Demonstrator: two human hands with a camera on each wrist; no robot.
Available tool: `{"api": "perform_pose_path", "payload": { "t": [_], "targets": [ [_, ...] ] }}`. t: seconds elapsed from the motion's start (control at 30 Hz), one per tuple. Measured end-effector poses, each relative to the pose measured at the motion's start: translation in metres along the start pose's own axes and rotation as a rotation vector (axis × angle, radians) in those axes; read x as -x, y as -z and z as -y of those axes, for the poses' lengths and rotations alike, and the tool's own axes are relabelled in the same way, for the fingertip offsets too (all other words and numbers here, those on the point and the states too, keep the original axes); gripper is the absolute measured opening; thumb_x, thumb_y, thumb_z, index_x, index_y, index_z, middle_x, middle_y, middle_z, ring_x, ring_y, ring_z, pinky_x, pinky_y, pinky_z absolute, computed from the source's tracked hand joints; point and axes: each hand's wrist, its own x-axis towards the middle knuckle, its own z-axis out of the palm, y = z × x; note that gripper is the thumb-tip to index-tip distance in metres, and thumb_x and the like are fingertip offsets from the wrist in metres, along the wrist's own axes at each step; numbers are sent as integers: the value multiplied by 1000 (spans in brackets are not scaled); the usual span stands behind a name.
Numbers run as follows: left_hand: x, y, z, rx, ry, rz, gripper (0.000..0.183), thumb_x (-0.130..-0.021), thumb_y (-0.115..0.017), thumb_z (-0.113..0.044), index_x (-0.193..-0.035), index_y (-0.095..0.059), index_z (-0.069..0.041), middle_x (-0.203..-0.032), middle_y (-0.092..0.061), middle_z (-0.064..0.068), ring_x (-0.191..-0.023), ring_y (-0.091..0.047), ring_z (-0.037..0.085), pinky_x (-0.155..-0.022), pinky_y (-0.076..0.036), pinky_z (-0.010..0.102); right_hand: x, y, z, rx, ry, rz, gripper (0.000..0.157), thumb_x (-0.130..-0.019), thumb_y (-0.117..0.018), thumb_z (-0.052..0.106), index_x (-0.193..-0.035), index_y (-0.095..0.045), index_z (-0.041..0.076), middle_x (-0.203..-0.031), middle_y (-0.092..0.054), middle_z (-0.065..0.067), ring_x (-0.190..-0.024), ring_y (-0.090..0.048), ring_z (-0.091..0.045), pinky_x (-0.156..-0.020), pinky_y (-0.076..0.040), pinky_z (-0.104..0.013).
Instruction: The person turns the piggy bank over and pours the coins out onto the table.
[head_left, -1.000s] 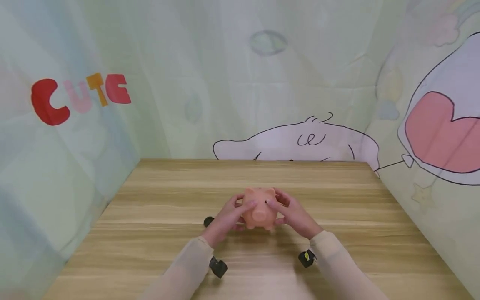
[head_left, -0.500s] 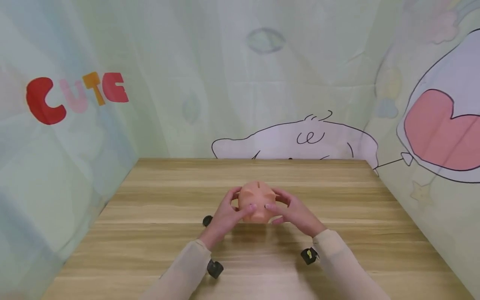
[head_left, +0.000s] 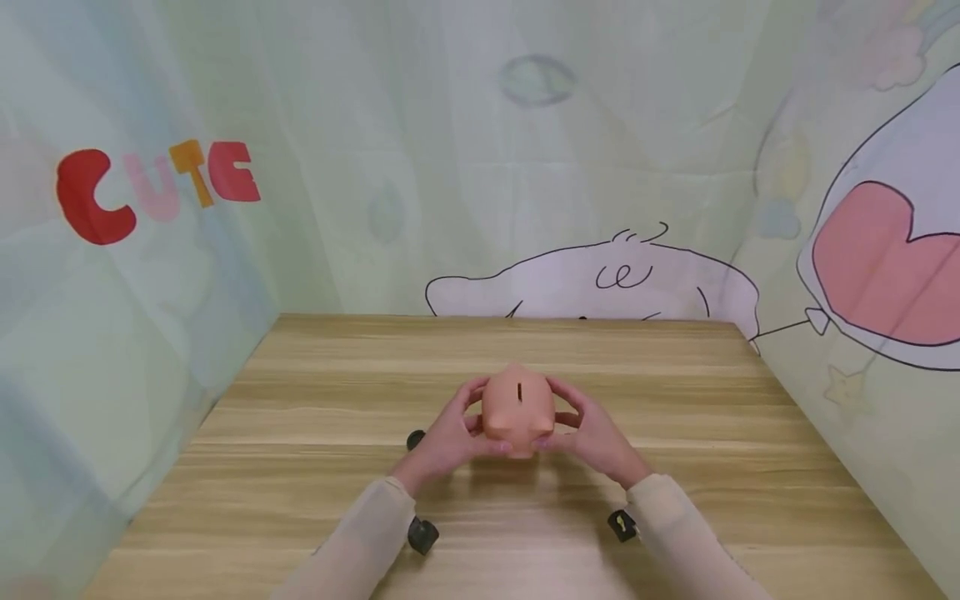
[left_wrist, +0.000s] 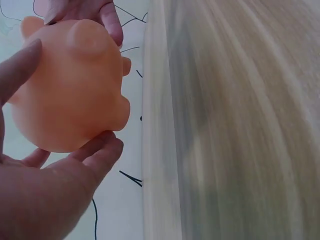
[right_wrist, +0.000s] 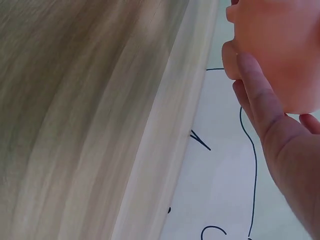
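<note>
A pink pig-shaped piggy bank (head_left: 519,412) is held between both hands over the middle of the table, its dark coin slot facing up toward the head camera. My left hand (head_left: 448,437) grips its left side, thumb at the front by the snout and fingers round the flank. On the opposite side my right hand (head_left: 596,442) grips it the same way. The left wrist view shows the piggy bank (left_wrist: 75,95) raised off the tabletop, snout and stubby feet visible. Fingers of my right hand (right_wrist: 290,145) press near a foot in the right wrist view.
The wood-grain table (head_left: 337,367) reaches back to a pale curtain (head_left: 360,125) with cartoon drawings. Similar curtains hang along the left and right sides. Black wrist-camera pieces stick out below both wrists, a left one (head_left: 423,536) and a right one (head_left: 622,525).
The piggy bank has been lifted and tipped forward: its face pointed at the head camera before, and now its top with the slot does. Both hands keep hold, thumbs lower.
</note>
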Motion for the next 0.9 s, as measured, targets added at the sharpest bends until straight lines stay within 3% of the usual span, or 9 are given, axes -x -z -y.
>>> {"api": "perform_pose_path", "payload": {
  "t": [0.4,0.6,0.9],
  "targets": [
    [0,-2,-1,-68,-24,-60,98,-75,-89,-16,-153,-30,-19,-157,-30,9,-126,-50,34,-96,-50,44,2,0,1,-54,21,-17,96,-73,-86,-1,-153,-34,10,-158,-30,-8,-125,-51,-41,-86,-56,-40],
    [-1,-2,-1,-52,-88,-53,102,-75,-88,-9,-156,-28,-20,-159,-26,4,-130,-48,32,-97,-50,44,5,-1,3,-86,98,-21,97,-73,-84,-7,-153,-33,9,-159,-27,-8,-128,-48,-44,-84,-56,-40],
    [2,-5,1,-131,-192,-57,102,-75,-87,-6,-156,-27,-23,-157,-29,-6,-135,-44,26,-100,-48,41,10,-4,2,-109,227,-10,95,-74,-83,-9,-152,-32,11,-156,-29,-10,-134,-41,-44,-88,-54,-44]
  ]
}}
